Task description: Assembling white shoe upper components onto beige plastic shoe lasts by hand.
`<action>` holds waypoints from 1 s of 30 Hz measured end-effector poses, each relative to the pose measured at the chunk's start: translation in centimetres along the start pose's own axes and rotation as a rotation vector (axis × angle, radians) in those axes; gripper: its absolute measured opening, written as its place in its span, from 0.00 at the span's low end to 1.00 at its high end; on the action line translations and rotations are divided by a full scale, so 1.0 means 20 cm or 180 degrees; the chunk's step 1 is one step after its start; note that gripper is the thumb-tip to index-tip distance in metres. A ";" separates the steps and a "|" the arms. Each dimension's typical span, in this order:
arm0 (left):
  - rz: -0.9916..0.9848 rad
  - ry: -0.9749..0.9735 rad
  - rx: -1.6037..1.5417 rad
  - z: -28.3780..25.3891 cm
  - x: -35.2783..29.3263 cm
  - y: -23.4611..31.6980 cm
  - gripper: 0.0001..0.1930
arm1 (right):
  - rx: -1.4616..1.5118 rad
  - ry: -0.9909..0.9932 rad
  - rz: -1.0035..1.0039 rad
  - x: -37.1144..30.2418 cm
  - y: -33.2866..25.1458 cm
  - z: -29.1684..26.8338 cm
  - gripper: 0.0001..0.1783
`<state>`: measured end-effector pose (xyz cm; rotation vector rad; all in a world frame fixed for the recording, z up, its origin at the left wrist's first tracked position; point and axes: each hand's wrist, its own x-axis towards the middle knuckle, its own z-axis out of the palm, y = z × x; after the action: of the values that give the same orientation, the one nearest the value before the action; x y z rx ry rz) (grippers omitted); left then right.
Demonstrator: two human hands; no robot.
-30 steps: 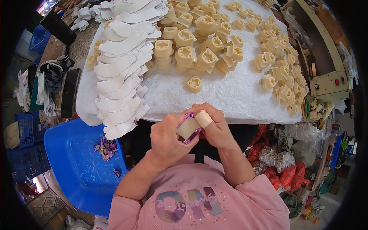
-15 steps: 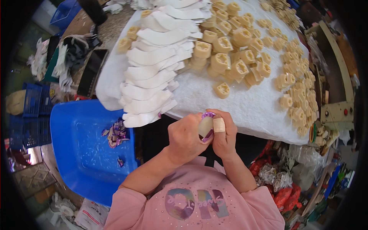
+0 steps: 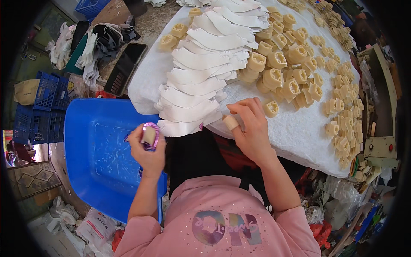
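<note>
In my left hand [image 3: 147, 158], over the right rim of a blue tub [image 3: 90, 171], is a small cream piece [image 3: 149, 136] with a shiny purple edging round it. Its fingers are closed on it. My right hand [image 3: 254, 132] hovers at the table's near edge, fingers apart, with nothing visible in it; beige tape wraps its thumb. To its left lies an overlapping row of white curved strips [image 3: 192, 92]. Just beyond its fingertips sits a single hollow cream piece [image 3: 271, 109], beside a heap of similar pieces [image 3: 295, 64].
A white cloth [image 3: 308, 141] covers the table. More cream pieces [image 3: 342, 115] line its right side. A dark phone-like slab [image 3: 126, 68] lies at the left, near blue crates [image 3: 45, 100]. A pale machine frame [image 3: 381, 145] stands at the far right.
My hands have parted: the left moved left over the tub with the purple-edged piece, the right let go and moved up toward the cream pieces. The view has shifted.
</note>
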<state>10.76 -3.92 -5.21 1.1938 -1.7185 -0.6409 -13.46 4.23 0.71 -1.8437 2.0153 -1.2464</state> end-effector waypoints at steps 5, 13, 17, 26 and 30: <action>-0.0588 -0.0080 0.1069 -0.11 -0.06 -0.25 0.22 | -0.0162 -0.0018 0.0190 0.07 -0.01 0.06 0.13; 0.0323 -0.0402 0.0341 -0.02 0.12 0.13 0.26 | -0.0377 -0.0045 -0.0048 0.09 -0.02 0.12 0.11; 0.1478 -0.1213 0.0432 0.09 0.22 0.34 0.32 | -0.0395 -0.0160 -0.0459 0.10 -0.06 0.15 0.11; 0.1315 -0.1316 0.1023 0.18 0.25 0.31 0.44 | 0.0586 -0.0163 -0.0545 0.05 -0.22 0.13 0.11; 0.1213 -0.1274 0.0736 0.17 0.25 0.31 0.46 | 0.2655 0.0106 0.0538 0.05 -0.26 0.02 0.10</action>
<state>4.41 -6.32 0.26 0.8868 -2.3366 -0.4754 -9.48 3.67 4.13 -1.2219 1.2883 -1.7022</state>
